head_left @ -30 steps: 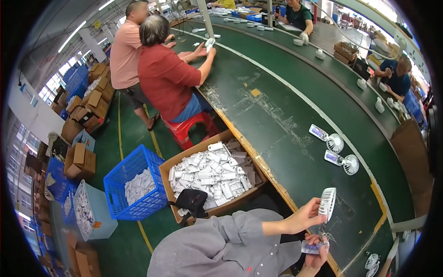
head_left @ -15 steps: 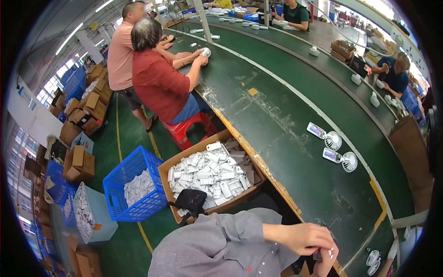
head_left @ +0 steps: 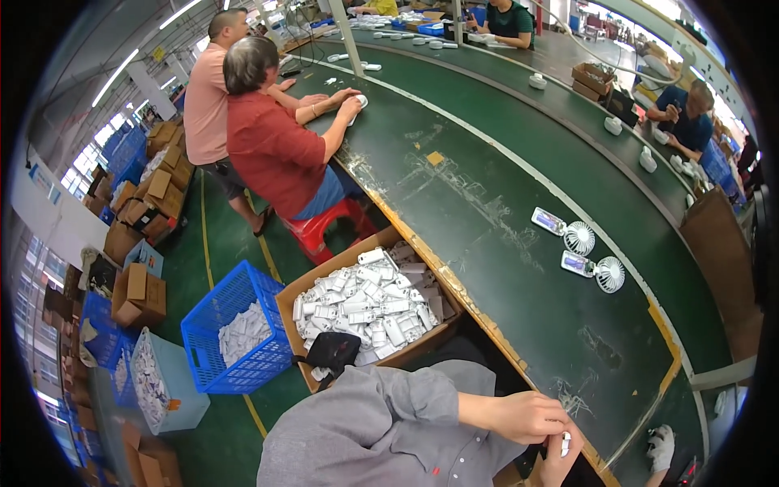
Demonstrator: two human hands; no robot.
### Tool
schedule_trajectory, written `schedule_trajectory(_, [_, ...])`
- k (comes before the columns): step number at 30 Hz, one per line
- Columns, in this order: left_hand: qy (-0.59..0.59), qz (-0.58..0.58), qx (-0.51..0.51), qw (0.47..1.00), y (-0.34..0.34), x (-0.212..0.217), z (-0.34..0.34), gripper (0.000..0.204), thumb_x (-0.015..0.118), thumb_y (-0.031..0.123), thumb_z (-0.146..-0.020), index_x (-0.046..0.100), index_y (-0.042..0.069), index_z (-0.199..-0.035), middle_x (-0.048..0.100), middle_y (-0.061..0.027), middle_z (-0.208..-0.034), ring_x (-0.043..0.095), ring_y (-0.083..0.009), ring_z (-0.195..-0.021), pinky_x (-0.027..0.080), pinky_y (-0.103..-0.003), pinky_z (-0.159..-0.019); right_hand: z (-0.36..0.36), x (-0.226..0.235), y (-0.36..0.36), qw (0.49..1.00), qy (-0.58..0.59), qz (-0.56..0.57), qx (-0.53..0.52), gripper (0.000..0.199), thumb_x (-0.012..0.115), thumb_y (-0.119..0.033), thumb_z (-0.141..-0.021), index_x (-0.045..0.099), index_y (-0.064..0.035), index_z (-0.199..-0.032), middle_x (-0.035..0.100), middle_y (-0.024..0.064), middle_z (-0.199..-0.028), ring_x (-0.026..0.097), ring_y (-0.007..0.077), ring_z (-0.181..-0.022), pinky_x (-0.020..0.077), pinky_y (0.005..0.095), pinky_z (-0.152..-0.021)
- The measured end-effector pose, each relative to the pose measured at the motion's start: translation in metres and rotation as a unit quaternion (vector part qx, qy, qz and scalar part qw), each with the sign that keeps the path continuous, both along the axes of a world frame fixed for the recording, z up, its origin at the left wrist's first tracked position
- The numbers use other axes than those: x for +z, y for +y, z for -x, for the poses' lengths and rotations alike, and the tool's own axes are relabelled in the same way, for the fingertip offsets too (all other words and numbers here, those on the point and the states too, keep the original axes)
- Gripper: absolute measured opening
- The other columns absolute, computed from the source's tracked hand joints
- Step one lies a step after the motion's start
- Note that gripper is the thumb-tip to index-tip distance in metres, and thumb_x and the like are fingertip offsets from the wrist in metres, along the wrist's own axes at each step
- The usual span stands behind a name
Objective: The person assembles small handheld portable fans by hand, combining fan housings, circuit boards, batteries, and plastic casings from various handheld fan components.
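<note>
My left hand [head_left: 531, 417] reaches across from the grey sleeve, fingers bent down and closed. Just below it my right hand [head_left: 558, 463] has its fingers curled round a small white plastic part [head_left: 565, 442]; most of that part is hidden by the fingers. Both hands meet at the table's near edge, and what the left fingertips hold is out of sight. Farther off on the green table [head_left: 487, 268] lie two white handheld fans, one fan [head_left: 578, 237] a little beyond the other fan [head_left: 608, 274].
Left of me stand a carton [head_left: 288, 325] heaped with white plastic casings and a blue crate [head_left: 235, 377] of white pieces. A black pouch [head_left: 333, 351] hangs on the carton. Another person's gloved hand [head_left: 661, 448] is at lower right. Two co-workers stay along the table's left side.
My hands have shifted slightly left, and the white part shows more plainly. At lower right a gloved hand has appeared where a white fan lay. The view has turned a little.
</note>
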State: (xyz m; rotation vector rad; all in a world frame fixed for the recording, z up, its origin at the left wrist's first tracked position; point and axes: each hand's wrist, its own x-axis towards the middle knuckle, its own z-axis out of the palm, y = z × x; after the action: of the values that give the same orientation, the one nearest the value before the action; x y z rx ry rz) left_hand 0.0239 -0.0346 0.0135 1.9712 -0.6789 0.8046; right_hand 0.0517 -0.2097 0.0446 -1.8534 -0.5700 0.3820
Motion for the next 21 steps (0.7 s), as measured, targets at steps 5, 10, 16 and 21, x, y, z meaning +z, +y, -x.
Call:
schedule_trajectory(5, [-0.016,0.016,-0.001,1.0,-0.006,0.001,-0.003,0.015,0.066,0.009,-0.07,0.062,0.002,-0.082,0.063,-0.0088,-0.081,0.063,-0.0255,-0.07,0.054,-0.034,-0.061,0.02,-0.038,-0.025,0.96,0.162,-0.156,-0.165,0.024,0.058,-0.024,-0.092,0.052,-0.0009,-0.094,0.048,0.005,-0.074,0.048,0.0179,-0.066,0.0416,0.0325,-0.064])
schedule_trajectory(10, [0.376,0.43,0.061,0.819,0.059,0.004,-0.012,0.016,0.063,-0.007,-0.082,0.066,0.0,-0.097,0.07,-0.0083,-0.086,0.067,-0.0139,-0.079,0.056,-0.029,-0.067,0.006,-0.01,-0.031,0.898,0.231,-0.369,-0.068,0.03,0.064,-0.023,-0.082,0.044,-0.007,-0.067,0.043,0.0044,-0.058,0.041,0.0169,-0.057,0.0325,0.0313,-0.053])
schedule_trajectory(16, [0.242,0.527,-0.067,0.812,0.098,-0.007,-0.022,0.015,0.057,0.002,-0.082,0.061,-0.002,-0.096,0.065,-0.0146,-0.088,0.064,-0.0229,-0.077,0.055,-0.035,-0.071,0.08,-0.125,-0.17,0.872,0.422,-0.131,-0.209,0.019,0.059,-0.02,-0.089,0.058,-0.0045,-0.078,0.061,0.0069,-0.069,0.059,0.0184,-0.068,0.0469,0.0321,-0.074])
schedule_trajectory(21, [0.325,0.687,-0.213,0.613,0.06,-0.003,-0.044,0.021,0.056,0.013,-0.085,0.057,0.005,-0.103,0.052,-0.0032,-0.079,0.048,-0.0148,-0.071,0.04,-0.027,-0.064,0.141,-0.162,-0.219,0.809,0.336,0.431,-0.217,0.073,0.065,-0.051,-0.083,0.05,0.0031,-0.129,0.058,0.0216,-0.122,0.055,0.0341,-0.116,0.0412,0.038,-0.101])
